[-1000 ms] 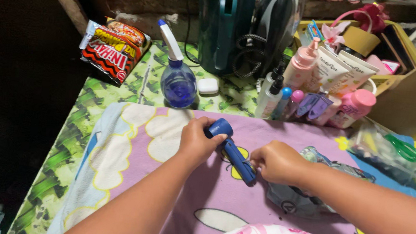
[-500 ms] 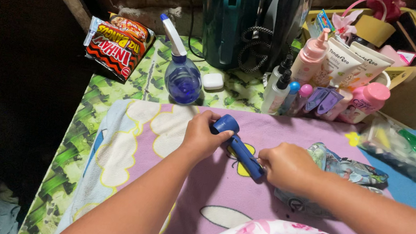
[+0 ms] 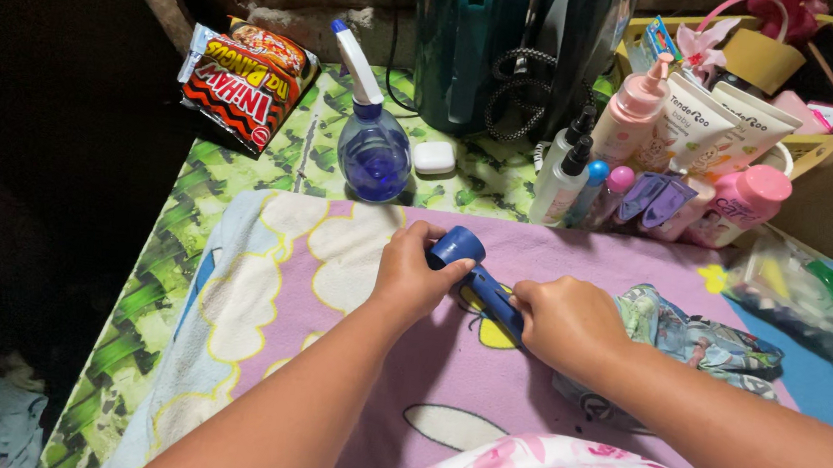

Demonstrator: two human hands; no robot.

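Dark blue, hard plastic, wand-shaped handheld device (image 3: 478, 282), lying on a purple cartoon-print blanket (image 3: 331, 287) spread over the table, gripped at both ends. Left hand (image 3: 411, 276) closed around the round, wider head end; right hand (image 3: 566, 323) closed over the slimmer handle end, hiding its tip. Long axis on a diagonal: head up and toward the left, nearer the far side of the table, handle down and toward the right, nearer the body. Head pointing roughly at a blue round-bellied spray bottle with a white nozzle (image 3: 374, 150), well apart from it.

Probably rigid and fairly light, judging by the moulded shell and the relaxed grip; smooth surface, likely a bit slippery. Not obviously fragile, though any seam between head and handle cannot be made out. Best held as now, one hand on each end, middle left free.

Just beside the right hand, a crumpled patterned cloth in green and blue (image 3: 699, 339). Beyond the blanket, a small white rounded case (image 3: 434, 157) on a green leaf-pattern table cover (image 3: 149, 301).
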